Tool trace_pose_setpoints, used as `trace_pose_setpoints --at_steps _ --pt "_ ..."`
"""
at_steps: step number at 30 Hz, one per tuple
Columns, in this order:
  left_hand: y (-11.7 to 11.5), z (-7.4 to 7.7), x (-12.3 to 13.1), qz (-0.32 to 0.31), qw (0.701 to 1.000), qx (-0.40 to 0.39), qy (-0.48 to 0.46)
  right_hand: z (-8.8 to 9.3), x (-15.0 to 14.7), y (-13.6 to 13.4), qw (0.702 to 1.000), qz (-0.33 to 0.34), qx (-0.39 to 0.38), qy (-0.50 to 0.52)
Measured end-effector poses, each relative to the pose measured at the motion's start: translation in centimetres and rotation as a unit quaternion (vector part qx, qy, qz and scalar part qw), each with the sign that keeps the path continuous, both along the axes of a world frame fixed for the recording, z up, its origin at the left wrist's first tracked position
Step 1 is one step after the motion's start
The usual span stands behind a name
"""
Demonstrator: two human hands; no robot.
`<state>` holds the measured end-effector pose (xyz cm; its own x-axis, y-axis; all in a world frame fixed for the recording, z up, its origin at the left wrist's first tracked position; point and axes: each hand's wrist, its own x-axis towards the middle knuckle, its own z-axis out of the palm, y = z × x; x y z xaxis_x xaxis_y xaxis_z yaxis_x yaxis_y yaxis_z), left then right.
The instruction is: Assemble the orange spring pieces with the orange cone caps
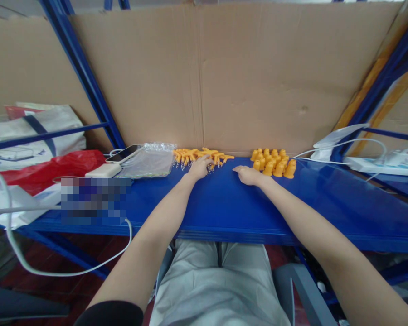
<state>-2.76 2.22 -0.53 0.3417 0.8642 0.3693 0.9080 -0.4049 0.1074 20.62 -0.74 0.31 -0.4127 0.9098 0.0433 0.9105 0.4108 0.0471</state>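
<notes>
My left hand [200, 168] reaches over a pile of yellow-handled corkscrews [185, 156] with metal spirals pointing toward me. Its fingers are stretched out to the right above the pile, touching or almost touching some handles. No corkscrew is lifted. To the right, my right hand [247, 175] rests low on the blue tabletop [221, 203]. Its index finger points left toward the corkscrews and nothing shows in it; the other fingers are partly hidden. Just beyond that hand stand several yellow bell-shaped plastic caps [273, 163], grouped in rows.
Left of the corkscrews lie clear plastic bags [149, 160], a phone [124, 154], a white box [104, 170] and a red plastic bag [61, 170]. A white cable [88, 273] loops over the front edge. Cardboard [241, 77] backs the table between blue posts [85, 72].
</notes>
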Motion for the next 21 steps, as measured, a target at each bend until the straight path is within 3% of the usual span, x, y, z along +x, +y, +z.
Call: trace_pose_setpoints --at_steps 13,21 --pt "-0.5 0.5 -0.1 0.005 0.999 0.043 -0.030 0.0 0.0 0.1 1.000 -0.001 -0.007 0.002" --pt "0.1 0.9 0.0 0.019 0.976 0.127 -0.177 -0.9 0.5 1.2 1.000 0.014 0.012 0.017"
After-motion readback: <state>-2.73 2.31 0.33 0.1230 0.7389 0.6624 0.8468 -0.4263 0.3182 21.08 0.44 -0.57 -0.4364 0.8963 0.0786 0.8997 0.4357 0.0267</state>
